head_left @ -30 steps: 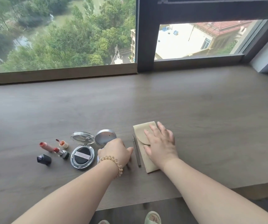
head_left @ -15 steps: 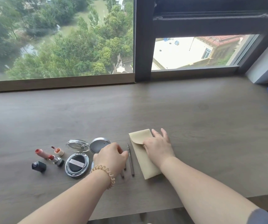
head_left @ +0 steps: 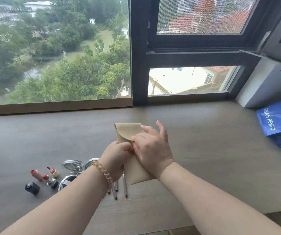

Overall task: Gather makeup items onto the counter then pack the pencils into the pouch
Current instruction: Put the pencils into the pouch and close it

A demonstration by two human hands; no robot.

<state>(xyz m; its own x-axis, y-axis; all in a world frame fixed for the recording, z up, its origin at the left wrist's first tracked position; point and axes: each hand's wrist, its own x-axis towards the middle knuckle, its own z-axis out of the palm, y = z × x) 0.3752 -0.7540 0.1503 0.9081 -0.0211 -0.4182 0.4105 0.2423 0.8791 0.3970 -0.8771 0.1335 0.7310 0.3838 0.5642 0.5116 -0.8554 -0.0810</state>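
Note:
A beige pouch (head_left: pixel 128 131) with a rounded flap is held up off the grey counter (head_left: pixel 204 150) between both hands. My left hand (head_left: pixel 115 157) grips its left edge near the flap. My right hand (head_left: pixel 152 148) lies over its front with the thumb at the flap's rim. Three thin pencils (head_left: pixel 119 189) lie side by side on the counter just below my left hand, partly hidden by the wrist.
Left of the pencils lie an open round compact (head_left: pixel 72 165) with its cushion (head_left: pixel 66 182), a lipstick (head_left: pixel 49 179), a pink tube (head_left: pixel 36 173), a small pot (head_left: pixel 54 172) and a dark cap (head_left: pixel 32 188). A blue bag (head_left: pixel 279 121) sits at the right. Windows back the counter.
Both hands have lifted the pouch off the counter; my left hand left the pencils and took its left edge. The camera tilted up toward the window.

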